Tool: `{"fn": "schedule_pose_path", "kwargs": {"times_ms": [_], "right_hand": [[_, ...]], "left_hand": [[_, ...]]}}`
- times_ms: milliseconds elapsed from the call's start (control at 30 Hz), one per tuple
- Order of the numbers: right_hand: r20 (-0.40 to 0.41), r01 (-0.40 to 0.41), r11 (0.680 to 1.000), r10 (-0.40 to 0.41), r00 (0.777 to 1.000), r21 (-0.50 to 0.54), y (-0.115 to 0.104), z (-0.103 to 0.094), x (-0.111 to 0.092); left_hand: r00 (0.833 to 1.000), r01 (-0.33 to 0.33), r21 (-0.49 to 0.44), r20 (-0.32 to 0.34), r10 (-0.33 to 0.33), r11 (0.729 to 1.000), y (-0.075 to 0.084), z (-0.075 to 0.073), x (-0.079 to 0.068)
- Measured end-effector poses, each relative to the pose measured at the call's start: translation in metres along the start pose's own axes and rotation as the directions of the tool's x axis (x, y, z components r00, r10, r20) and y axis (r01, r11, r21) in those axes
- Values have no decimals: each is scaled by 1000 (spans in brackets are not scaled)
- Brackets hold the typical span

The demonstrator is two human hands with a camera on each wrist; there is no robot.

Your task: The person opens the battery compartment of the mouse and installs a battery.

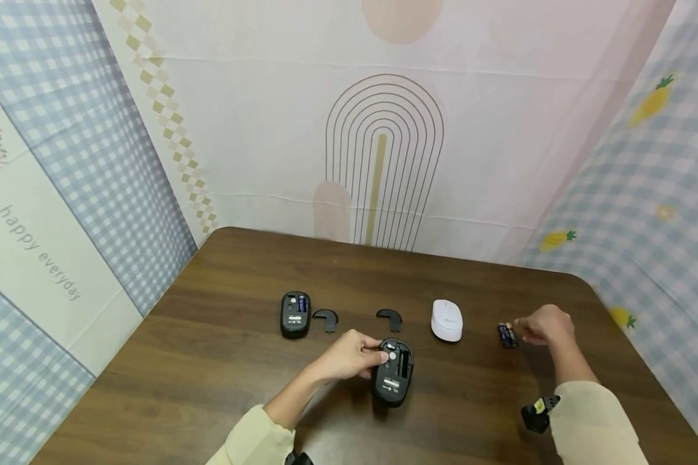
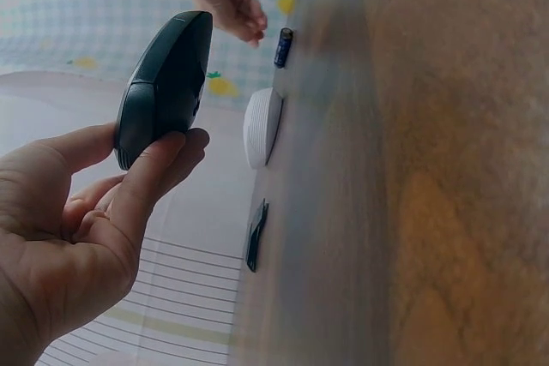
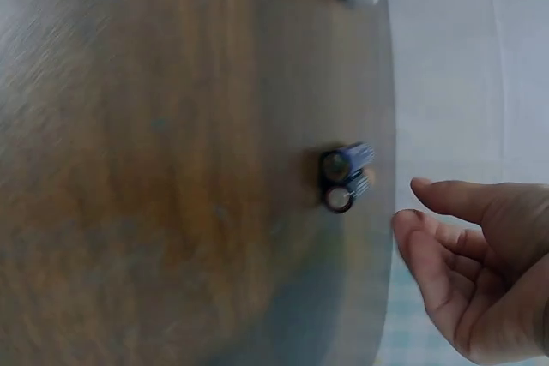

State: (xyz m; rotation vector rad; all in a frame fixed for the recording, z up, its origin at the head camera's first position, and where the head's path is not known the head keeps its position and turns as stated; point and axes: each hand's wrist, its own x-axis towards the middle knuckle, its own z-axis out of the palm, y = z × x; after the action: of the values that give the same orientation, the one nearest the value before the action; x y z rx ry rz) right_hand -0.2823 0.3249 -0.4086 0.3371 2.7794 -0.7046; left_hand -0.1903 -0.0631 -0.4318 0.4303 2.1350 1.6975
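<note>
My left hand (image 1: 351, 356) holds a black computer mouse (image 1: 392, 374) by its edge, thumb on the underside, which faces up with its battery slot uncovered. In the left wrist view the same mouse (image 2: 163, 83) is seen side-on, raised off the table, between thumb and fingers. At the right, my right hand (image 1: 549, 326) hovers beside a pair of dark blue batteries (image 1: 507, 335) lying together. The right wrist view shows a gap between the hand (image 3: 480, 263) and the batteries (image 3: 345, 176), with nothing between thumb and fingers.
On the brown table (image 1: 238, 387), another black mouse (image 1: 295, 314) lies underside up with a blue battery in it. Two black battery covers (image 1: 327, 320) lie behind my left hand. A white mouse (image 1: 446, 321) stands left of the batteries. A cloth (image 1: 256, 129) hangs behind the table.
</note>
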Motion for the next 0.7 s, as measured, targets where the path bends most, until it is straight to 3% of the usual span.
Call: {"fn": "schedule_pose_path", "kwargs": {"times_ms": [167, 433, 700], "right_hand": [[56, -21, 993, 15, 998, 114, 10, 11, 8], [69, -44, 967, 27, 997, 252, 15, 24, 14], [34, -17, 982, 10, 999, 190, 15, 24, 11]], "left_hand": [[1000, -1, 8, 0, 1, 1000, 0, -1, 1], [1000, -11, 9, 9, 11, 1000, 0, 0, 2], [1000, -15, -16, 13, 15, 1000, 0, 0, 2]]}}
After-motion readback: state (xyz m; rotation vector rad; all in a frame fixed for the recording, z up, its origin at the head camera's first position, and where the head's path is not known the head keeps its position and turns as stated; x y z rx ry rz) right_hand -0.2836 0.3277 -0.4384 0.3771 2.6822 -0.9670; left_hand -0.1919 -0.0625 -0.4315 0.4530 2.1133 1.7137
